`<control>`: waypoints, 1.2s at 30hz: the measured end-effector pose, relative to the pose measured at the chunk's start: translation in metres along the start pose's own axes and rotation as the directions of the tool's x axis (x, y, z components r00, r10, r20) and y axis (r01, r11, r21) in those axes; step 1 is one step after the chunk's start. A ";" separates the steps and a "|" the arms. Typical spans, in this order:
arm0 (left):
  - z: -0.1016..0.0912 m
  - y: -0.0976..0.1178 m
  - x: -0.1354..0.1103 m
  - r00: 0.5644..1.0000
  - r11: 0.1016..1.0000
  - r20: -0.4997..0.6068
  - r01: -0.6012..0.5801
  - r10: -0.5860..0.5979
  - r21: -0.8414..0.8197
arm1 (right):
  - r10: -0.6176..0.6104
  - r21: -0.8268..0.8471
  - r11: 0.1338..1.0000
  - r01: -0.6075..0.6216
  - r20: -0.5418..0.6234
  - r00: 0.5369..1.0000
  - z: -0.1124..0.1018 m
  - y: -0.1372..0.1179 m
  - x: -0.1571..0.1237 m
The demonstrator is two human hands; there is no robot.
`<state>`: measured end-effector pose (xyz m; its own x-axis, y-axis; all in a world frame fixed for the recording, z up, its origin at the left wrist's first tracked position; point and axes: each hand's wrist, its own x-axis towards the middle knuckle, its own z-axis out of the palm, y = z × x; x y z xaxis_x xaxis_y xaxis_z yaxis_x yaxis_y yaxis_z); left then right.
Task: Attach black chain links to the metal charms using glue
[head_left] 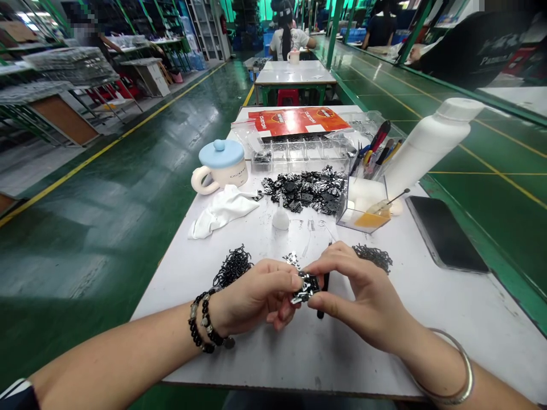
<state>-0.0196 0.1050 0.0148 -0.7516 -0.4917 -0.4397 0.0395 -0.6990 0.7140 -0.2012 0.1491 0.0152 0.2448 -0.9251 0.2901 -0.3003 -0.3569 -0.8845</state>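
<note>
My left hand point(256, 293) and my right hand point(354, 290) meet over the near part of the white table point(427, 319). Both pinch a small black and silver part point(305, 287) between their fingertips. A thin black tool point(323, 296) also sits in my right hand, pointing down at the table. A pile of black chain pieces point(233, 266) lies just left of my left hand. A smaller pile of black pieces point(372, 256) lies beyond my right hand.
Farther back lie a heap of black parts point(305, 191), a white cloth point(222, 210), a lidded mug point(220, 165), a clear tray point(363, 210), a white bottle point(427, 145) and a dark phone point(444, 233). People sit at tables beyond.
</note>
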 end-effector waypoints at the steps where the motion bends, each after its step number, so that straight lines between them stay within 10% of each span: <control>1: 0.000 0.000 0.000 1.000 1.000 0.002 0.003 -0.003 0.001 | -0.005 0.001 1.000 0.005 -0.003 1.000 0.000 0.000 0.000; 17: 0.001 -0.001 -0.005 1.000 0.992 -0.008 -0.023 0.024 0.121 | -0.090 0.057 0.995 0.083 0.133 0.987 -0.008 0.006 -0.001; 36: 0.002 -0.012 -0.006 0.932 0.921 0.174 -0.258 0.317 -0.293 | 0.047 0.423 0.888 -0.177 0.299 0.953 -0.012 0.020 0.005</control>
<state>-0.0172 0.1176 0.0098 -0.8027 -0.5898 -0.0889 0.4234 -0.6685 0.6114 -0.2171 0.1357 0.0032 0.4953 -0.8596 0.1257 0.0803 -0.0988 -0.9919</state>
